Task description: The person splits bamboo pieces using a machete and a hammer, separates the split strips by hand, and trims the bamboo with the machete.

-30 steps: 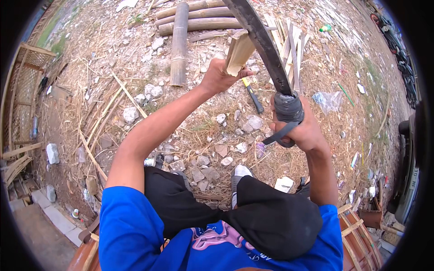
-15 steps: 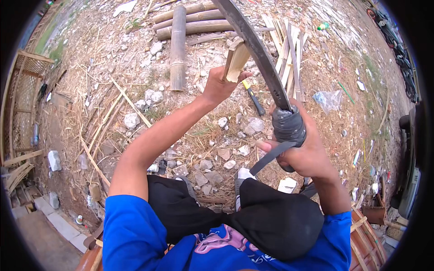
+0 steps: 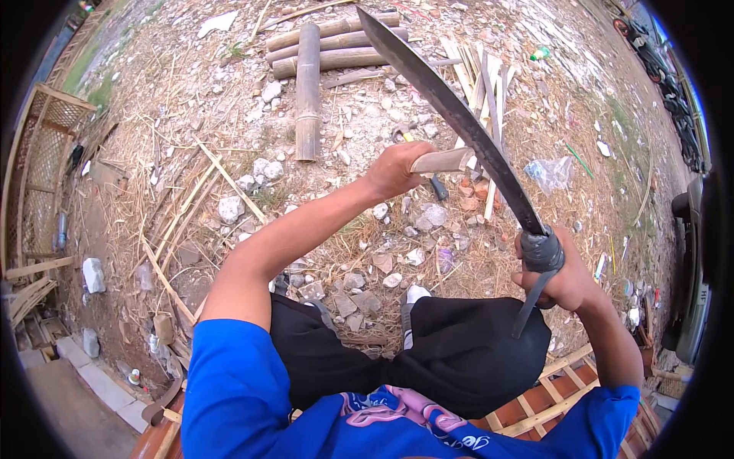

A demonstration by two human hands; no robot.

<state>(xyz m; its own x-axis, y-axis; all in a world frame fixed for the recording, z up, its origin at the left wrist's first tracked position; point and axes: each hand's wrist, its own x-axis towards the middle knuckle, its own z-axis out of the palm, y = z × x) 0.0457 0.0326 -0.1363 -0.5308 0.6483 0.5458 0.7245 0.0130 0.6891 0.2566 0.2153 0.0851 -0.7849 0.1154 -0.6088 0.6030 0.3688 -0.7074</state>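
My left hand (image 3: 396,170) is closed around a short piece of split bamboo (image 3: 445,161), held out in front of me with its free end pointing right. My right hand (image 3: 572,274) grips a machete (image 3: 451,109) by its dark, tape-wrapped handle; a loose strap hangs from it. The long curved blade slants up to the left and passes close to the bamboo's end; whether they touch I cannot tell. Beneath the left hand lies a hammer (image 3: 438,188) with a black and yellow handle, partly hidden by the hand and the bamboo.
Bamboo poles (image 3: 340,60) are stacked ahead, one pole (image 3: 307,99) lying toward me. Split bamboo strips (image 3: 493,115) lie at the right, with more thin strips (image 3: 180,206) at the left. Stones (image 3: 358,298) litter the ground by my feet. A plastic bag (image 3: 549,174) lies at right.
The bamboo piece has turned from nearly upright to roughly sideways, and my left hand has come lower and to the right. My right hand has moved right and down with the machete.
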